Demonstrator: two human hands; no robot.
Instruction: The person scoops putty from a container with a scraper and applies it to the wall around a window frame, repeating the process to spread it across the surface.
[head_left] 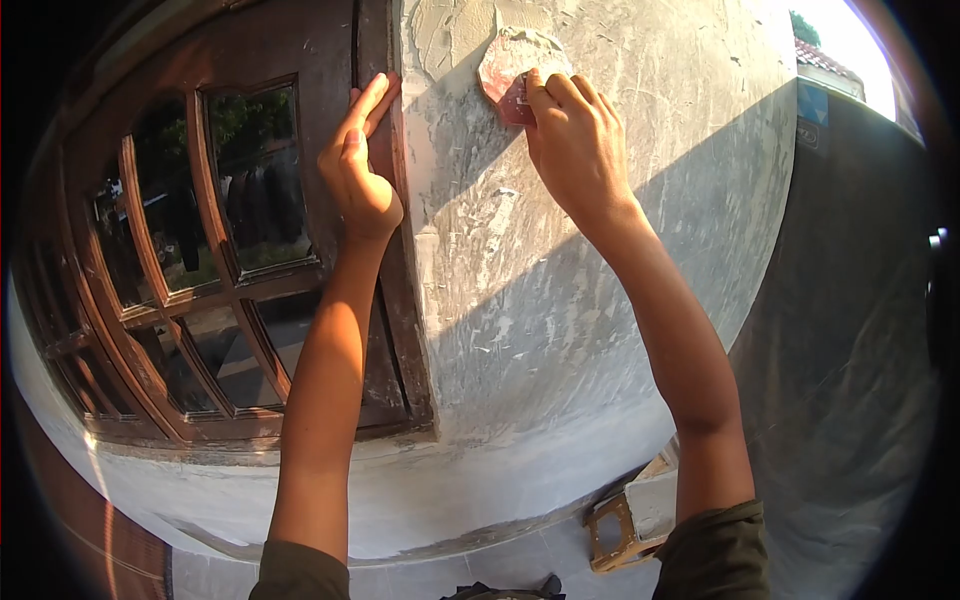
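My right hand is closed on a small reddish scraper smeared with pale plaster. The scraper lies against the upper part of the rough grey wall, to the right of the window. My left hand rests on the brown wooden window frame, its fingers stretched upward along the edge beside the wall. Nothing shows in my left hand. Wet-looking plaster covers the wall just left of and above the scraper.
The window's glass panes stand on the left. Below right, a wooden stool with a pale block-like item is on the tiled floor. A dark sheet or wall runs down the right side.
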